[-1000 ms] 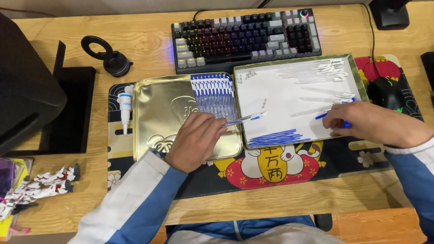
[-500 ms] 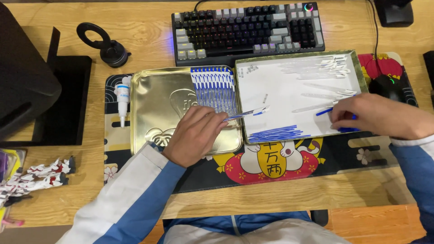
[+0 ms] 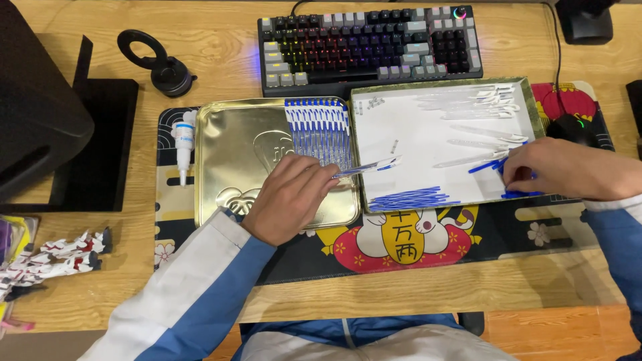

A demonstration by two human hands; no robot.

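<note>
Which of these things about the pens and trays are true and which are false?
1. The left hand holds a pen. True.
2. The finished pens lie in a row in the gold tray. True.
3. The keyboard sits inside the white tray. False: it lies behind both trays, on the desk.
4. The right hand rests on the mouse. False: its fingers touch blue pen parts in the white tray.
5. A small white bottle lies left of the gold tray. True.
</note>
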